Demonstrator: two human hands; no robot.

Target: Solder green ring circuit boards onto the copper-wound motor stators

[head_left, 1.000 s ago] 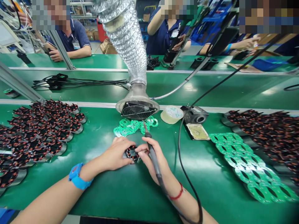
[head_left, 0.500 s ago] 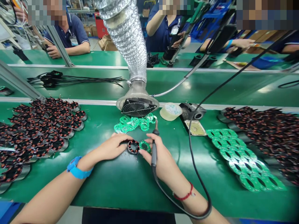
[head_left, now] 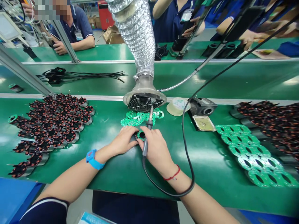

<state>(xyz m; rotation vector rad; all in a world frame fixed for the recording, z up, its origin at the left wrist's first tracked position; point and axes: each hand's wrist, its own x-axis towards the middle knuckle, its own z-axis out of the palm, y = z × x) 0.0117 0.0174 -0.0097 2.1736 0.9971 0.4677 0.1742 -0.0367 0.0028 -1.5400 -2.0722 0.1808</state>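
Note:
My left hand [head_left: 123,140] is closed around the side of a motor stator [head_left: 133,137], which is mostly hidden between my hands. A green ring-shaped circuit board [head_left: 140,134] lies over the stator's top, and my right fingers touch it; whether it is fully seated I cannot tell. My right hand [head_left: 156,146] also holds a soldering iron [head_left: 145,147], its tip pointing up and away from the stator. Just beyond my fingers is a pile of loose green ring boards [head_left: 133,117].
A fume extractor hood [head_left: 144,101] hangs over the ring boards. Right of it are a tape roll [head_left: 177,106], an iron stand [head_left: 203,106] with a sponge [head_left: 204,123], and green board panels [head_left: 252,141]. Stators fill the left [head_left: 58,124] and right [head_left: 268,127]. Co-workers sit opposite.
The green ring board has moved from beside the stator to on top of it. My right hand has come closer to my left, and the camera view has shifted.

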